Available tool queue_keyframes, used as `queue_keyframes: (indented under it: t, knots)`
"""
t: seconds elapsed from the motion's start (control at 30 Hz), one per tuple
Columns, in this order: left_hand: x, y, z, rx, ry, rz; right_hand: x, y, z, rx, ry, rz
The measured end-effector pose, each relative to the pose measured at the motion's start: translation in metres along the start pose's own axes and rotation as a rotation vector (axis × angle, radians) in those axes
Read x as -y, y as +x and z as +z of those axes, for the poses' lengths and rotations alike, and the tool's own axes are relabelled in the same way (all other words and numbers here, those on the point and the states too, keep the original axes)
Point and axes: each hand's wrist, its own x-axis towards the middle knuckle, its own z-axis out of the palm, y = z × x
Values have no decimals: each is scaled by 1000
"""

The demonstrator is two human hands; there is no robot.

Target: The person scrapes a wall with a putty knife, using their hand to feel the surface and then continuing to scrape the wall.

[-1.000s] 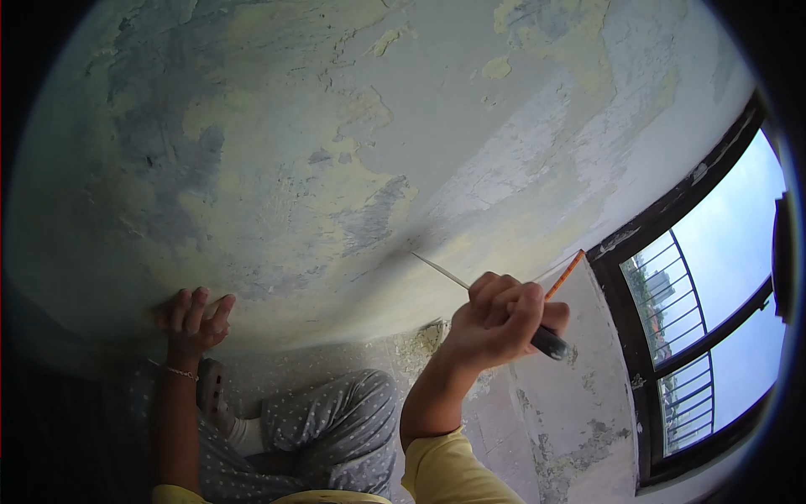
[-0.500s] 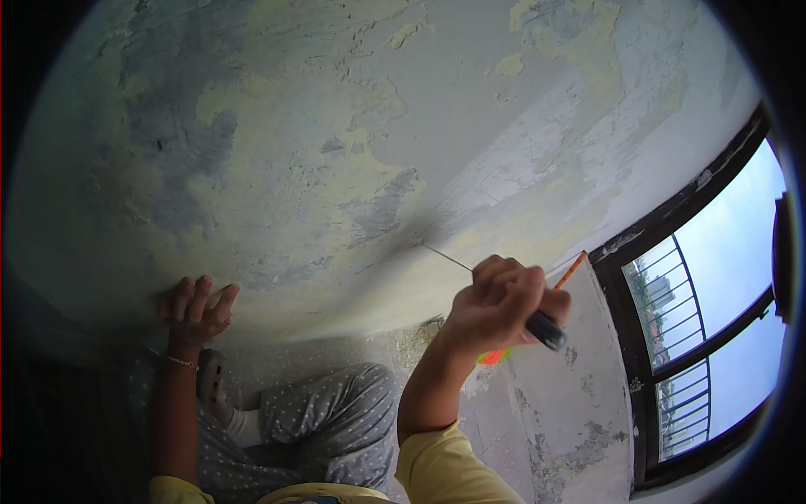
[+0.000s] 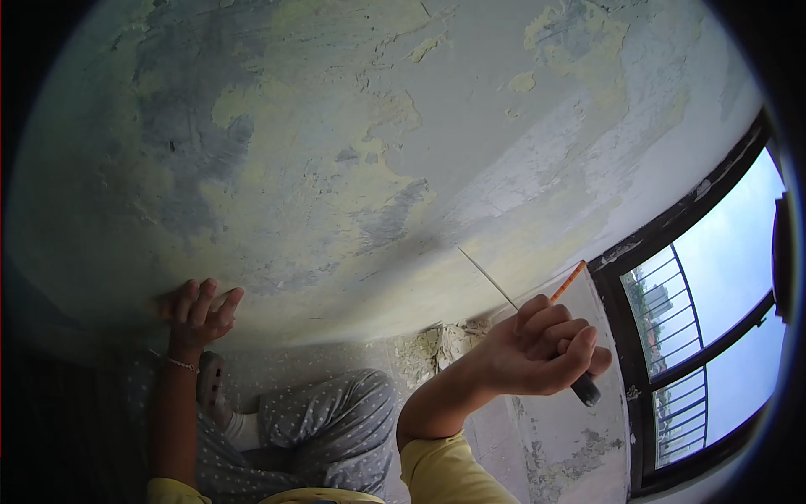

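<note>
My right hand (image 3: 546,349) is wrapped around the dark handle (image 3: 586,390) of a thin-bladed scraper, its blade (image 3: 489,277) seen nearly edge-on. The blade points up and left toward the wall (image 3: 336,168), and its tip appears a little off the surface. On the left, my left hand (image 3: 200,312) rests low against the wall with its fingers apart and nothing in it. Patches of grey, white and pale yellow cover the wall, with chipped and flaking edges.
A dark-framed window (image 3: 638,370) with outside railings is at the right. Behind my right hand an orange striped stick (image 3: 569,281) leans up. Crumbling plaster (image 3: 437,346) shows low along the wall. My bent knee (image 3: 361,399) is close below.
My right hand has moved down and to the right, drawing the scraper's tip back from the wall. My left hand stays in place against the wall. The view has shifted slightly.
</note>
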Motion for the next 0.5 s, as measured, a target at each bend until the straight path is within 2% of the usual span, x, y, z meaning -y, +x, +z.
queue_keyframes:
  t: [0.07,0.1,0.2,0.27,0.3,0.33,0.4,0.43,0.5]
  knots:
    - [0,1,-2,-9,-1,19,-15,-9,4,38,-7,-6]
    - [0,1,-2,-11,-10,12,-30,-17,7,160,-158,-12]
    - [0,4,4,-36,-6,-5,-26,-12,-1,185,-7,33]
    - [0,0,4,-39,-4,-7,-5,-2,-1,50,199,6]
    - [-1,-2,3,-19,-11,-13,5,0,-5,-44,198,-40]
    - [-2,-4,0,5,-27,-15,-5,-5,-2,-45,195,-35]
    - [0,0,-2,-1,-22,-4,-30,-18,9,137,-136,-18]
    - [0,2,0,-16,-11,6,-27,-17,11,94,-160,47]
    - [0,-2,6,-29,-2,16,-17,-15,13,104,-87,8]
